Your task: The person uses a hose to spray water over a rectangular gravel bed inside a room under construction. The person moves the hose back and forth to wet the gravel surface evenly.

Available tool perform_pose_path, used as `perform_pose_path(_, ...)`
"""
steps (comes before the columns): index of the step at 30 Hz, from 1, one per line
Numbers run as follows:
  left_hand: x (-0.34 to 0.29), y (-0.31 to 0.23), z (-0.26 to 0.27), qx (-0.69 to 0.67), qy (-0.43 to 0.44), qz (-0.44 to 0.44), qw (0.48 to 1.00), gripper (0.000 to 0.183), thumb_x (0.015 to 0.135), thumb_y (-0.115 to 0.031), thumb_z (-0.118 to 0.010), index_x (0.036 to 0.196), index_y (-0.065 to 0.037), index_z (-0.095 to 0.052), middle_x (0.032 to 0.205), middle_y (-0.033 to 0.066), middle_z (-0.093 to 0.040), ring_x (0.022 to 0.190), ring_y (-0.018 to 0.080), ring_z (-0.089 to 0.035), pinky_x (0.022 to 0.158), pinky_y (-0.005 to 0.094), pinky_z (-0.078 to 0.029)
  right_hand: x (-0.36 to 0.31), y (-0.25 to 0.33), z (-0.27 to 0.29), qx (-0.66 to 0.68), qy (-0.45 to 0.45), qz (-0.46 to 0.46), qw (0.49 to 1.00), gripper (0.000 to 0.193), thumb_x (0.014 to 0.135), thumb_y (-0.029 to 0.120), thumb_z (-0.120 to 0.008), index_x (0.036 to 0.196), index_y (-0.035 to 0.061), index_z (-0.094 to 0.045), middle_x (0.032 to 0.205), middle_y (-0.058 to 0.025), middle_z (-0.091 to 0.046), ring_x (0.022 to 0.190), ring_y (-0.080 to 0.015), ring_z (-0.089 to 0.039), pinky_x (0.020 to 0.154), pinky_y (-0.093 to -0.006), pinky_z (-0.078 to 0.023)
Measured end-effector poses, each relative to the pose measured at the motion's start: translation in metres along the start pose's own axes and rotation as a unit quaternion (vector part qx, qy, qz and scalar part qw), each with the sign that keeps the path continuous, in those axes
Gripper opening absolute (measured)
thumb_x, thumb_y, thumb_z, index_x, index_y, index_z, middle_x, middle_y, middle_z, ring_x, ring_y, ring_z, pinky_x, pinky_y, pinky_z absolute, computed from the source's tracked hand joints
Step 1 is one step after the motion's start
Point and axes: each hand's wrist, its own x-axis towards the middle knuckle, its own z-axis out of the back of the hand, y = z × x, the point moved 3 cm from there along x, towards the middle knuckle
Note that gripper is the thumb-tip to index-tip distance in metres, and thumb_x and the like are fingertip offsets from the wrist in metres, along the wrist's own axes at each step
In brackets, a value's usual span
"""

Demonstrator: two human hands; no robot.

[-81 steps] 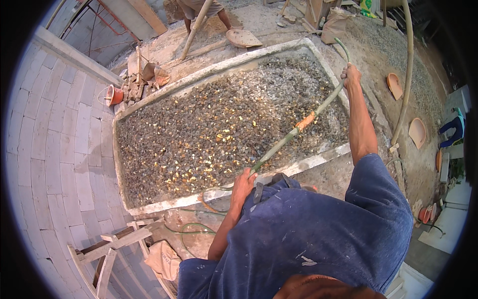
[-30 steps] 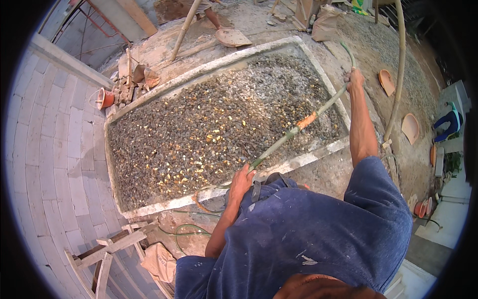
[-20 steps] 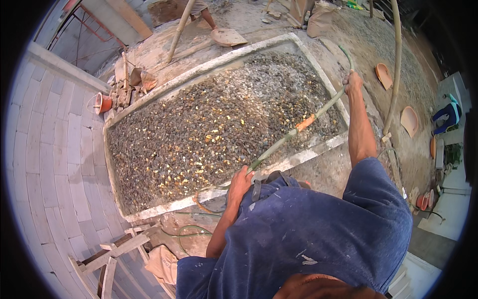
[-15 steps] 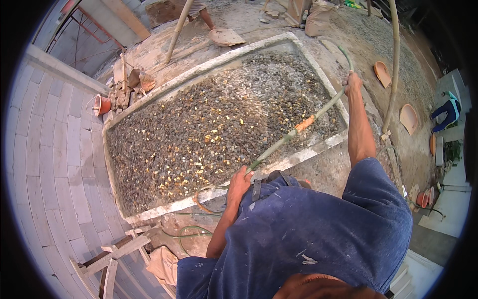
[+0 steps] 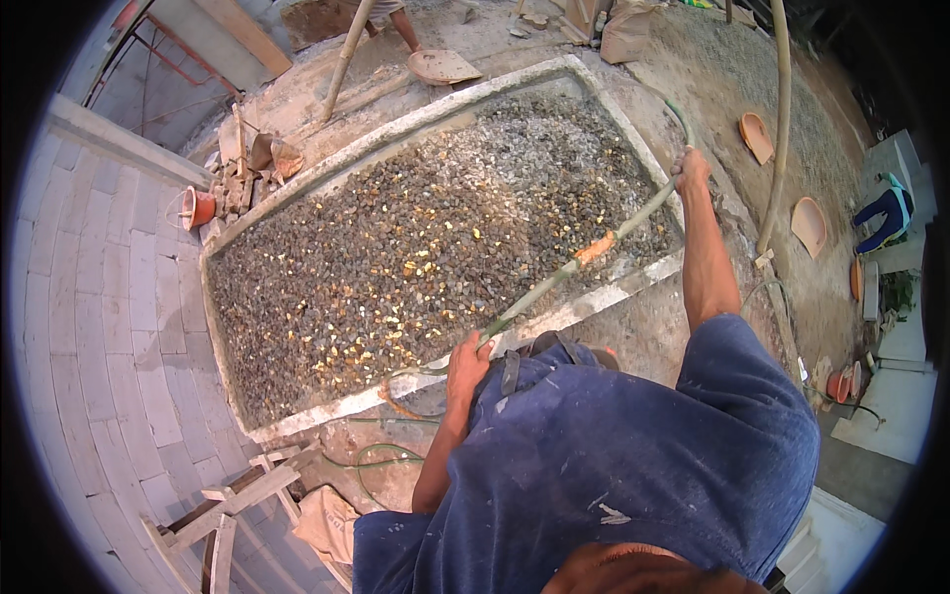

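Observation:
A green hose (image 5: 544, 289) with an orange wrapping (image 5: 596, 247) runs slantwise between my hands, above a low walled bed of wet pebbles (image 5: 396, 257). My left hand (image 5: 467, 364) is closed round its lower part, near my waist at the bed's near edge. With my arm stretched forward, my right hand (image 5: 691, 168) grips the hose farther up, over the bed's right side. Past that hand the hose bends up and away, and a faint pale streak comes off its tip. Dark pebbles are mixed with yellow and white ones; the far right part looks paler.
A pale concrete rim (image 5: 633, 287) encloses the pebbles. On the left stand a block wall (image 5: 109, 317), an orange bucket (image 5: 197, 208) and, nearer me, a wooden trestle (image 5: 223, 505). A bamboo pole (image 5: 780, 148) and orange basins (image 5: 756, 139) are on the right. Another person's leg (image 5: 404, 30) shows beyond the rim.
Both hands and the hose sit slightly farther left. My right hand is a little lower in the picture, and the whole scene has shifted slightly. My grip on the hose is unchanged.

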Motion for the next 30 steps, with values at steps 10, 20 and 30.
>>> perform_pose_path(10, -0.005, 0.014, 0.003, -0.003, 0.007, 0.017, 1.0, 0.027, 0.086, -0.023, -0.062, 0.099, 0.001, -0.057, 0.085, 0.0298, -0.061, 0.085, 0.0486, -0.057, 0.071, 0.0515, -0.044, -0.01, -0.018, 0.029, -0.008, -0.031, -0.005, 0.999, 0.009, 0.088, 0.009, -0.052, 0.083, 0.001, -0.051, 0.059, -0.0035, -0.045, 0.043, -0.0119, -0.042, 0.036, -0.0273, -0.033)
perform_pose_path(20, -0.005, 0.039, 0.002, -0.003, 0.013, 0.003, 1.0, 0.03, 0.085, -0.022, -0.063, 0.102, 0.001, -0.058, 0.093, 0.0286, -0.062, 0.09, 0.0472, -0.057, 0.075, 0.0502, -0.045, -0.022, -0.034, 0.059, -0.026, -0.063, 0.008, 0.998, 0.012, 0.088, 0.01, -0.052, 0.085, -0.0015, -0.054, 0.061, -0.0058, -0.048, 0.043, -0.0126, -0.042, 0.035, -0.0265, -0.033)
perform_pose_path(30, -0.016, 0.041, 0.009, 0.011, 0.014, 0.024, 1.0, 0.03, 0.086, -0.023, -0.062, 0.106, 0.0, -0.058, 0.092, 0.0269, -0.062, 0.09, 0.0464, -0.057, 0.076, 0.0501, -0.045, -0.035, -0.043, 0.085, -0.022, -0.122, -0.015, 0.992, 0.008, 0.085, 0.008, -0.053, 0.082, 0.001, -0.053, 0.059, -0.0047, -0.048, 0.042, -0.0119, -0.042, 0.033, -0.0257, -0.032)
